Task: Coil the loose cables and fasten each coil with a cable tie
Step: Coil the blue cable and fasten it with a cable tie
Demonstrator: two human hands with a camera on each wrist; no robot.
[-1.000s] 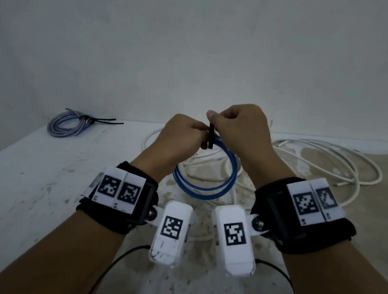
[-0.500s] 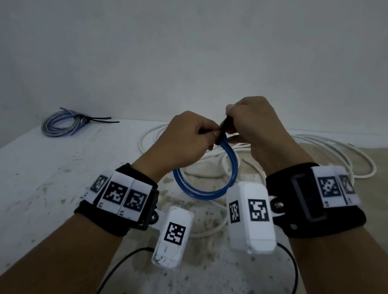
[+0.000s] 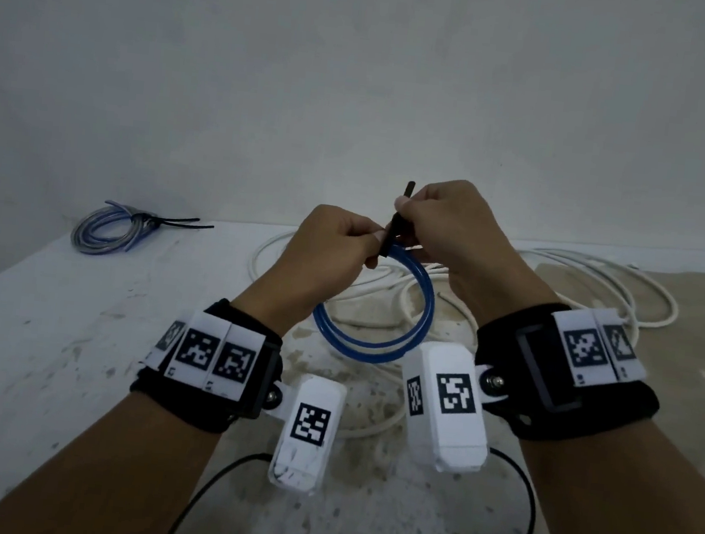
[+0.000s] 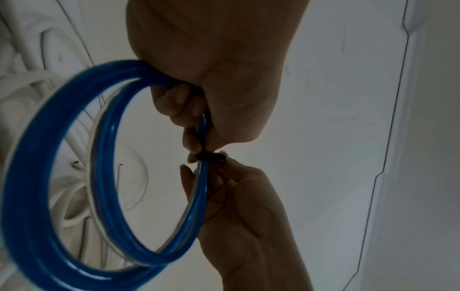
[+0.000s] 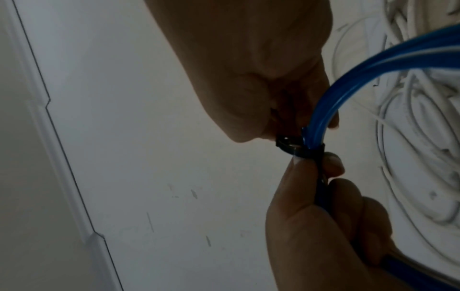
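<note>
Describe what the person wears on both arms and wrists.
Both forearms are bare, without sleeves. Each wrist carries a wide black strap: the left wrist band and the right wrist band, each with white tags printed with black square codes. A white boxy camera housing with one code hangs under each wrist, trailing a thin black cable.

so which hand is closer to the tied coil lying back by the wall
Left. The left hand is nearer the tied coil, which lies far off to its left; the right hand is on the other side, holding the black cable tie.
</note>
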